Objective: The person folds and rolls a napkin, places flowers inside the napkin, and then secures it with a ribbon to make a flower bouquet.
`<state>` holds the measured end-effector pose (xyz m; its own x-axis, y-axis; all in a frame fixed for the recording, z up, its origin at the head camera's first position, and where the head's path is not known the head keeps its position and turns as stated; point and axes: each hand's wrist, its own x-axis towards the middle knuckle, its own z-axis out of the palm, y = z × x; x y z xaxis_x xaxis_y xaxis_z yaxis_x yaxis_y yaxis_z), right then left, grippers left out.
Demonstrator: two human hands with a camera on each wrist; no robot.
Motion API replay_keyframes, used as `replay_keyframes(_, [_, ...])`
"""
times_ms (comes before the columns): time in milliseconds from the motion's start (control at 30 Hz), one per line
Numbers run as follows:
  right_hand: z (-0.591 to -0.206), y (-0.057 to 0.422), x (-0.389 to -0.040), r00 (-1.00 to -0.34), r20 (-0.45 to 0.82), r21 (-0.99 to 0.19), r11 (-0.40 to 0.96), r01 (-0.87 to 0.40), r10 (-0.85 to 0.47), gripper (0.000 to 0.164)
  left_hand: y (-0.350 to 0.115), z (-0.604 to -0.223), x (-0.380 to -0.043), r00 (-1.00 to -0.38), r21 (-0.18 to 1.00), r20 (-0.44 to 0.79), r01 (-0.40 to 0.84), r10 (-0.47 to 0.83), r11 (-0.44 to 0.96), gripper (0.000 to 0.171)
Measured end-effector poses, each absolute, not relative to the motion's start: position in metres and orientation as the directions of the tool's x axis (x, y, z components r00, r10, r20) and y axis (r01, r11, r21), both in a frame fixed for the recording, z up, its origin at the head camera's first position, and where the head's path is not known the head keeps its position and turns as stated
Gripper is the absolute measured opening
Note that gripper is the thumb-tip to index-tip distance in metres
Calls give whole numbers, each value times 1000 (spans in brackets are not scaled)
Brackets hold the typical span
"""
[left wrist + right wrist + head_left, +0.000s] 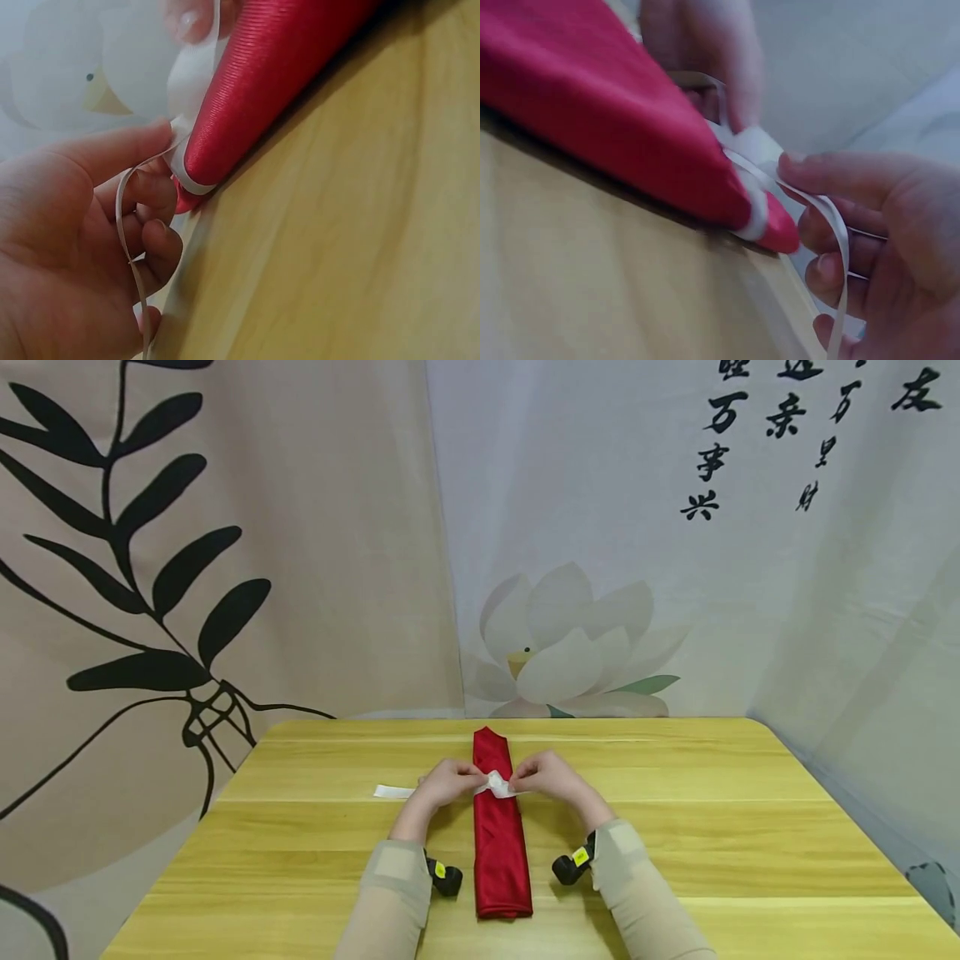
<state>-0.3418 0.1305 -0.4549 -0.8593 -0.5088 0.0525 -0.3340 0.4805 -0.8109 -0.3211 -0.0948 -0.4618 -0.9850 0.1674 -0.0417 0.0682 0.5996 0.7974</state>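
A long folded strip of shiny red cloth lies lengthwise on the table, pointing away from me. White ribbon goes around its far part and bunches on top. From the left, my left hand pinches the ribbon between thumb and forefinger; in the left wrist view a thin tail of ribbon trails down over its curled fingers. On the opposite side my right hand pinches another length of the ribbon, and a tail hangs across the fingers in the right wrist view. Both sets of fingertips are close over the cloth.
The wooden table spreads out on both sides of the cloth. A flat end of white ribbon rests on it, left of my left hand. Behind its far edge hangs a printed curtain with leaves, a lotus and writing.
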Motion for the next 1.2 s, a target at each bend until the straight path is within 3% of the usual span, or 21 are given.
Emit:
replay_keyframes(433, [-467, 106, -335, -838, 85, -784, 483, -391, -540, 6, -96, -465, -323, -979, 798, -64, 67, 195, 599, 18])
replay_keyframes(933, [-457, 138, -343, -816, 14, -830, 448, -332, -579, 10, -95, -465, -322, -981, 778, -47, 81, 187, 623, 12])
replay_keyframes(1200, [-460, 127, -341, -811, 28, -803, 470, -366, -584, 7, -94, -463, -322, -981, 766, -44, 88, 189, 637, 18])
